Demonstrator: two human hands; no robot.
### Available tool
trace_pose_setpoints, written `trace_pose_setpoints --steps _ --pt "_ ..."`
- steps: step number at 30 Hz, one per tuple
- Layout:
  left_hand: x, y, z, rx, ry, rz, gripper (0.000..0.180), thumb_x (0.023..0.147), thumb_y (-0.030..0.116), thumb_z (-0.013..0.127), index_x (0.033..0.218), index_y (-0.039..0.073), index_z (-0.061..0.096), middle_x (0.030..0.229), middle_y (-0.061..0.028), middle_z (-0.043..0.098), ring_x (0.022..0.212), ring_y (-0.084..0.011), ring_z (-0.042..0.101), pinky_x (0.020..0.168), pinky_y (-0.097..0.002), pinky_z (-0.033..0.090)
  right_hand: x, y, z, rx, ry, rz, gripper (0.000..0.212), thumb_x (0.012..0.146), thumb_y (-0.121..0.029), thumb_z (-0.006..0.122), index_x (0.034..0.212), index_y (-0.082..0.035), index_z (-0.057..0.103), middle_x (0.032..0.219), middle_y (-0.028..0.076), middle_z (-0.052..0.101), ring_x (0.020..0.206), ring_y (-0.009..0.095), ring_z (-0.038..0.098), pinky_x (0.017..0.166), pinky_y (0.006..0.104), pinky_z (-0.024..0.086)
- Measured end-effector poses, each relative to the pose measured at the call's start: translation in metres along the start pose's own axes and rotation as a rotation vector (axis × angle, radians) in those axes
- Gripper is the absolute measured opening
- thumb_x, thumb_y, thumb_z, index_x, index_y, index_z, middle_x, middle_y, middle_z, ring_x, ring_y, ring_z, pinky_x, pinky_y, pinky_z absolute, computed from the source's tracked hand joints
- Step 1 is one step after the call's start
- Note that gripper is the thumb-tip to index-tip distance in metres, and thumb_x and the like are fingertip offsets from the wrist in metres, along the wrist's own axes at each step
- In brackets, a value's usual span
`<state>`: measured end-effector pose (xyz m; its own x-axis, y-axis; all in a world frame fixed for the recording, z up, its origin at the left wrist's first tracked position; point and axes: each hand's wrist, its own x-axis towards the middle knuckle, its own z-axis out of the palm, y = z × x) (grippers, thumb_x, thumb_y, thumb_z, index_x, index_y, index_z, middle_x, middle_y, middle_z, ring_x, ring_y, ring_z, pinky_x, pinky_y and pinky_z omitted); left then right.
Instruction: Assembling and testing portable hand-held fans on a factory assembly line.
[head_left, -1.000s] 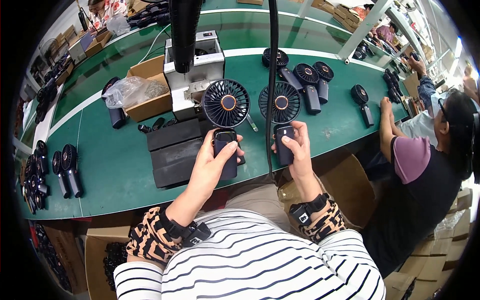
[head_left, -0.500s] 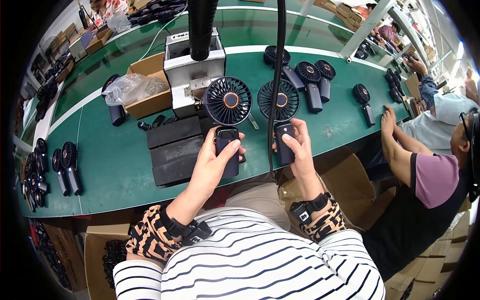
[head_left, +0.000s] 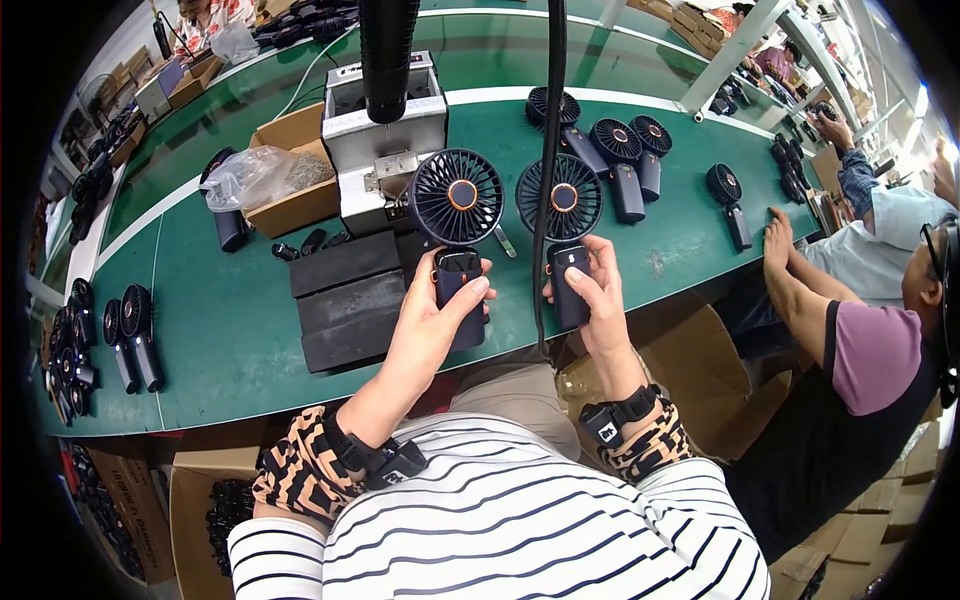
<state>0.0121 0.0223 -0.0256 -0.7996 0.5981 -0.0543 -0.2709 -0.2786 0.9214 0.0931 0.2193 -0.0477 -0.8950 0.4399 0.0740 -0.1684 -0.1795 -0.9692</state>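
Observation:
My left hand is closed around the handle of a dark blue handheld fan with an orange ring at its hub. Beside it, my right hand grips a second handheld fan of the same kind, thumb on the handle's front. Both fans stand upright with their round grilles toward me. A small lit mark shows on the right fan's handle. A black cable hangs in front of the right fan and hides part of its grille.
A black foam block lies left of my left hand, before a screw-feeder machine. An open carton holds screws and a plastic bag. More fans lie right and left on the green bench. A co-worker sits at right.
The lit mark on the right fan's handle has changed shape. Both fans have shifted very slightly; both hands keep their grip. The hanging black tool and machine appear slightly further left.

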Motion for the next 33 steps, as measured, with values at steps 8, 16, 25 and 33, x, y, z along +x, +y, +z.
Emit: trace_pose_setpoints --steps 8,16,25,33 --pt "0.016 -0.001 0.018 -0.131 0.054 0.028 0.049 0.081 0.012 0.074 0.121 0.003 0.046 0.103 -0.0064 0.061 0.084 -0.0129 0.061 0.075 -0.0282 0.051 -0.013 -0.009 0.022 0.082 -0.113 0.02 0.049 0.086 -0.014 0.063 0.125 -0.004 0.036 0.107 0.012 0.057 0.088 0.018 0.061 0.075 0.0294 0.051" --pt "0.011 0.008 0.031 -0.195 0.053 0.061 0.043 0.08 0.006 0.07 0.12 0.003 0.053 0.109 -0.0054 0.062 0.097 -0.0164 0.061 0.087 -0.0305 0.049 -0.002 -0.051 -0.011 -0.675 -0.358 -0.179 0.034 0.09 -0.022 0.063 0.116 -0.002 0.055 0.093 0.01 0.065 0.086 0.017 0.061 0.079 0.0327 0.049" --pt "-0.034 0.008 -0.018 0.131 0.435 0.256 0.093 0.066 -0.005 0.078 0.143 0.0 0.025 0.128 -0.0112 0.047 0.113 -0.0198 0.051 0.101 -0.0331 0.041 0.118 -0.078 -0.334 -1.676 0.904 0.016 0.068 0.086 -0.045 0.06 0.138 -0.006 0.041 0.133 0.018 0.051 0.124 0.034 0.046 0.105 0.045 0.035" --pt "-0.063 0.02 -0.067 0.121 0.538 0.37 0.074 0.073 0.002 0.073 0.137 0.001 0.034 0.127 -0.0097 0.048 0.114 -0.02 0.049 0.103 -0.0346 0.037 0.112 -0.066 -0.362 -1.392 0.663 0.153 0.074 0.072 -0.045 0.076 0.126 0.0 0.052 0.109 0.019 0.064 0.096 0.03 0.064 0.086 0.0405 0.051"
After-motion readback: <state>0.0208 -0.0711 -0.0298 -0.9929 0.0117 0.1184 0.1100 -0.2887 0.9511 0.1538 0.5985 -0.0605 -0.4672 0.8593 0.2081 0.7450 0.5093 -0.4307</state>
